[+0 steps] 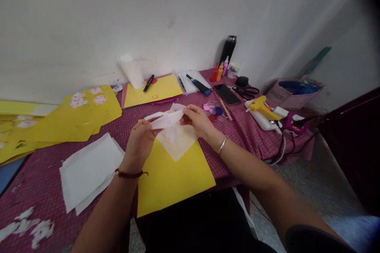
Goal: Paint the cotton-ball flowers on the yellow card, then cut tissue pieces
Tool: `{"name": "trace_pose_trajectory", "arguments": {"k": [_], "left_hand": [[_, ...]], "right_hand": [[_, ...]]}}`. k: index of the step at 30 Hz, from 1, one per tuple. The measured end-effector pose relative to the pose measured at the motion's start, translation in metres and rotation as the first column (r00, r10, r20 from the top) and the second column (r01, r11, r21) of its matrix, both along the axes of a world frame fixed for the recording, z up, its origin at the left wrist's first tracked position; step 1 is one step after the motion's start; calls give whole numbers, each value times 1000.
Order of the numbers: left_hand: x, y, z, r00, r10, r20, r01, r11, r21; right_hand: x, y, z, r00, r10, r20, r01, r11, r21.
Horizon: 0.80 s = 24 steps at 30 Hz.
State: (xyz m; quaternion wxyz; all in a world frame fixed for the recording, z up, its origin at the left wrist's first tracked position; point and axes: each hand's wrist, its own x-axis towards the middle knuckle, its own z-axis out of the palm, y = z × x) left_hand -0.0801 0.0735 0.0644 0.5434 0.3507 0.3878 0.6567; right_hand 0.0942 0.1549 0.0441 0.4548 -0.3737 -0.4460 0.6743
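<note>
A thin white tissue paper [175, 142] is held up between both hands, its upper part folded over and one corner pointing down toward me. My left hand [141, 140] pinches its left side. On the right side, my right hand [194, 120] grips it between thumb and fingers. Beneath the tissue lies a yellow sheet of paper [175, 184] at the table's front edge, its far part covered. A stack of white tissue sheets [92, 170] rests just left of my left forearm. Paint blobs [213, 110] and a wooden stick [225, 108] lie beyond my right hand.
Yellow sheets with pink-white blossoms [86, 114] spread at left. Torn white scraps [29, 225] lie near left. A paper roll [132, 72], marker [149, 83], paint bottles [219, 72], black flask [228, 50], phone [227, 94], scissors [246, 92] and yellow glue gun [264, 108] stand or lie farther back.
</note>
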Motion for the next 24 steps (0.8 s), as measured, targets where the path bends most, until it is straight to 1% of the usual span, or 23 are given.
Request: {"name": "trace_pose_trajectory", "arguments": {"k": [3, 5, 6, 8, 10, 12, 14, 15, 17, 19, 21, 24], "left_hand": [[-1, -2, 0, 993, 68, -94, -64, 997, 47], [-2, -3, -2, 972, 118, -203, -101, 990, 93], [-2, -4, -2, 954, 139, -267, -109, 986, 122], [-1, -6, -4, 902, 156, -404, -91, 980, 175], [1, -8, -5, 829, 154, -537, -52, 978, 201], [5, -8, -7, 746, 157, -647, -18, 976, 216], [10, -8, -9, 675, 165, -719, 5, 974, 228], [12, -8, -11, 651, 156, -743, 24, 974, 226], [16, -8, -12, 630, 111, -769, 72, 977, 200], [17, -8, -12, 637, 53, -769, 109, 981, 159], [16, -8, -11, 673, 16, -739, 125, 983, 135], [9, -8, -10, 754, 7, -657, 102, 987, 128]], "right_hand": [[4, 1, 3, 993, 115, 12, -115, 993, 19], [7, 0, 6, 980, 194, 46, -198, 975, 102], [9, -1, 8, 973, 221, 73, -230, 959, 166], [10, -3, 9, 957, 250, 146, -284, 908, 309], [9, -4, 7, 944, 233, 231, -314, 847, 428], [6, -5, 4, 937, 151, 316, -302, 804, 513], [4, -6, 1, 906, 25, 423, -285, 774, 565], [4, -6, 1, 875, -42, 483, -284, 762, 582], [5, -6, 1, 792, -167, 587, -296, 735, 609], [8, -5, 2, 716, -265, 645, -310, 708, 635], [10, -2, 3, 670, -326, 667, -309, 694, 650], [13, 5, 1, 636, -381, 671, -265, 710, 653]]}}
